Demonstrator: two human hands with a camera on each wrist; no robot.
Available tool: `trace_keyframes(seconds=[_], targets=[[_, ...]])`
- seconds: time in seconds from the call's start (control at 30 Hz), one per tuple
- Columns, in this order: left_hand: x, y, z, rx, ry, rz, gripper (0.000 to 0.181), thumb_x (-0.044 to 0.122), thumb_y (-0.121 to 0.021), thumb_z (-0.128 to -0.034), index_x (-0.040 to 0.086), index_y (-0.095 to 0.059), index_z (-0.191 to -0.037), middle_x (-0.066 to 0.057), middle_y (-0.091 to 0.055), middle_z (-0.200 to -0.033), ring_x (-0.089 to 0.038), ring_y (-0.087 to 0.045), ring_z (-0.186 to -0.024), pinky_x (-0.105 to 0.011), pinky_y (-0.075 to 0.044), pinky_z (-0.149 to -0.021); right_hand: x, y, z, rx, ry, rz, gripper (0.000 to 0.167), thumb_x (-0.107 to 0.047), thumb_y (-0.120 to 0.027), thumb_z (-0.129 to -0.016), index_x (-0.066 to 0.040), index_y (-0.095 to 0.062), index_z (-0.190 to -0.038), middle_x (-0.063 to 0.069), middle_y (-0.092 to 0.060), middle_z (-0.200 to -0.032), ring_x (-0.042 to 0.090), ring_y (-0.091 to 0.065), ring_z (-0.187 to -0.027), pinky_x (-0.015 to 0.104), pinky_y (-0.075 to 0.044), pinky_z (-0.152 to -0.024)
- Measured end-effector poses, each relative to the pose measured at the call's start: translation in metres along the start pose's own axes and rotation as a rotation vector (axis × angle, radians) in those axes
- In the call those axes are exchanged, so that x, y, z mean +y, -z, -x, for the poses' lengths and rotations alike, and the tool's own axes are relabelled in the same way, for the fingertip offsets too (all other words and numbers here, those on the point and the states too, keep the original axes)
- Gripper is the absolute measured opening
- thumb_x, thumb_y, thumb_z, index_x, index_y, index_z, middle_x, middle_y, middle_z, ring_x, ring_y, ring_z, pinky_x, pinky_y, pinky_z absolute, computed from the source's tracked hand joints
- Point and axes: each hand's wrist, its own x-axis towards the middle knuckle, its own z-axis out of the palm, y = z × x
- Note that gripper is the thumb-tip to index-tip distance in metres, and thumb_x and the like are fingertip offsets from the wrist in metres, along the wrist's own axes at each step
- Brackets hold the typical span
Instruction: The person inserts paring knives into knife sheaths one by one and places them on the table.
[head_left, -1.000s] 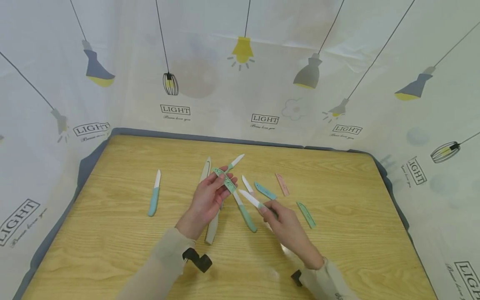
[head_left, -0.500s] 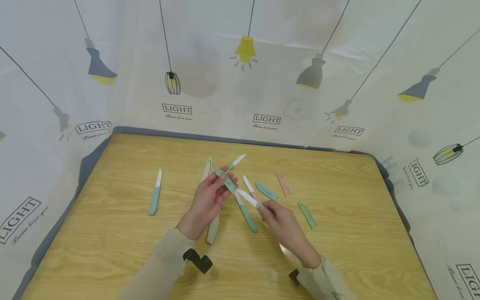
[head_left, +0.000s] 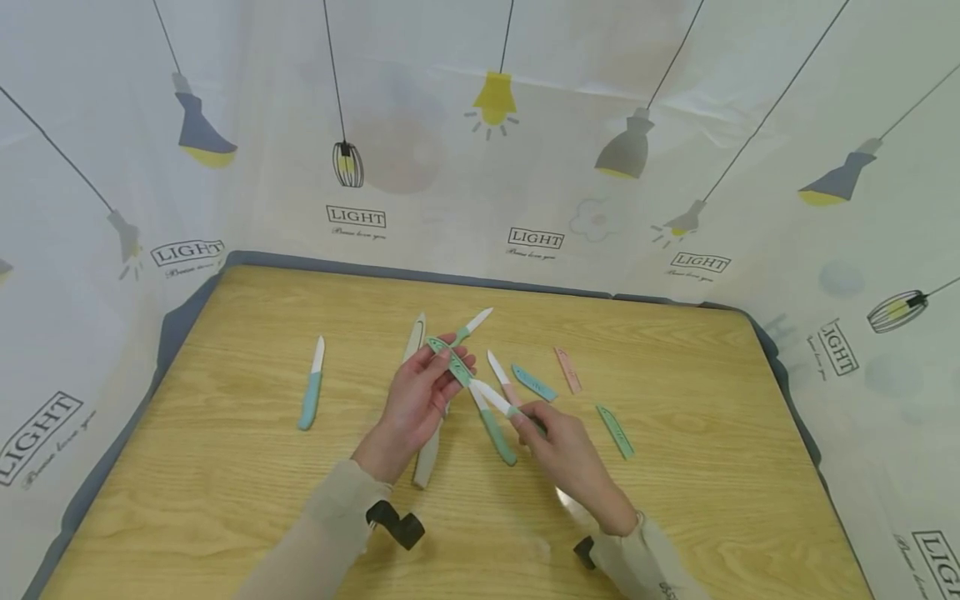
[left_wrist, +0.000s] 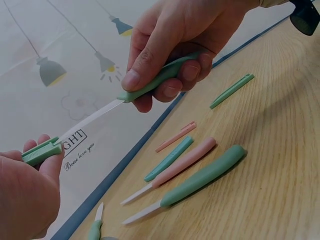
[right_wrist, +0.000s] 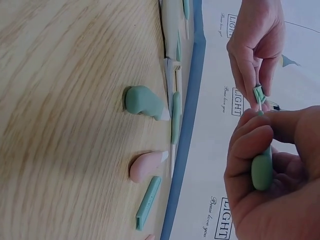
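While my left hand (head_left: 416, 392) pinches a slim green plastic-looking blade sheath (head_left: 453, 367) between thumb and fingers, my right hand (head_left: 558, 437) is curled round the rounded green handle of a small white-bladed knife (head_left: 492, 396), coming in from about 4 o'clock of the sheath. Both are up above the pale wood-grain table (head_left: 225, 467), with the blade's tip at the sheath's mouth; I can't tell whether it has entered. If I push with the blade out of line, I judge it could miss the narrow slot, ride along the outside and nick my left thumb, which lies close to that mouth. A slack left pinch could let the sheath twist or slip back, and levering sideways might chip the thin blade. Below, at about 5 o'clock, lies another green-handled, white-bladed knife (left_wrist: 202, 177), with a pink-handled, white-bladed knife (left_wrist: 185, 162) beside it. Compared with 1 second ago, when a gap separated tip from mouth, my right hand has moved slightly towards 10 o'clock and closed it; my left grip looks unchanged.
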Motion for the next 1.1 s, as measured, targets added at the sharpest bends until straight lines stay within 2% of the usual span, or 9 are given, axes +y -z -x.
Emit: trace_keyframes(seconds=[0.1,0.2,0.33,0.57,0.83,1.1], targets=[[-0.001,0.000,0.000,0.001,-0.003,-0.005,0.032,0.005,-0.045,-0.1105,-0.005,-0.047,-0.141,-0.009,-0.067,-0.112,-0.019,-0.071,-0.103,-0.034,-0.056,-0.100,-0.002,-0.001,0.000,0.005,-0.005,-0.001,0.018,-0.019,-0.060,-0.107,-0.004,-0.070,-0.106,0.008,-0.066,-0.078,0.002,-0.034,-0.046,0.018,-0.028,-0.040],[-0.002,0.000,-0.001,0.000,-0.005,-0.013,0.038,0.005,-0.044,-0.1105,-0.008,-0.041,-0.146,-0.007,-0.068,-0.110,-0.018,-0.072,-0.102,-0.034,-0.057,-0.099,-0.002,-0.002,-0.001,0.017,0.000,-0.005,0.019,-0.020,-0.061,-0.107,-0.005,-0.071,-0.105,0.005,-0.066,-0.077,0.002,-0.034,-0.046,0.019,-0.029,-0.040],[-0.002,-0.002,0.000,0.006,-0.008,-0.009,0.031,0.004,-0.045,-0.1100,-0.006,-0.047,-0.140,-0.008,-0.068,-0.109,-0.018,-0.072,-0.101,-0.034,-0.057,-0.098,-0.003,-0.003,-0.001,0.022,-0.003,-0.005,0.019,-0.020,-0.061,-0.106,-0.004,-0.072,-0.106,0.003,-0.067,-0.077,0.002,-0.035,-0.047,0.020,-0.030,-0.040],[-0.004,-0.002,0.000,0.004,-0.009,-0.004,0.022,0.006,-0.046,-0.1100,0.001,-0.055,-0.129,-0.007,-0.068,-0.107,-0.018,-0.072,-0.101,-0.034,-0.058,-0.097,-0.006,-0.003,-0.001,0.019,-0.005,-0.007,0.019,-0.019,-0.061,-0.106,-0.003,-0.072,-0.106,0.009,-0.067,-0.076,0.001,-0.033,-0.046,0.019,-0.028,-0.040],[-0.007,-0.004,0.001,-0.008,-0.022,-0.012,0.030,0.005,-0.044,-0.1110,-0.004,-0.048,-0.139,-0.006,-0.067,-0.109,-0.019,-0.072,-0.102,-0.034,-0.057,-0.098,-0.008,-0.003,0.000,0.027,0.002,-0.005,0.018,-0.018,-0.061,-0.106,-0.003,-0.071,-0.105,0.009,-0.067,-0.077,0.002,-0.033,-0.046,0.019,-0.028,-0.039],[-0.009,-0.009,0.004,-0.011,0.005,0.013,0.026,0.006,-0.045,-0.1105,-0.001,-0.051,-0.134,-0.006,-0.068,-0.107,-0.018,-0.072,-0.101,-0.036,-0.055,-0.101,-0.011,-0.003,0.000,0.039,0.017,-0.018,0.018,-0.017,-0.062,-0.106,-0.001,-0.071,-0.106,0.003,-0.064,-0.074,0.003,-0.037,-0.049,0.020,-0.032,-0.041]])
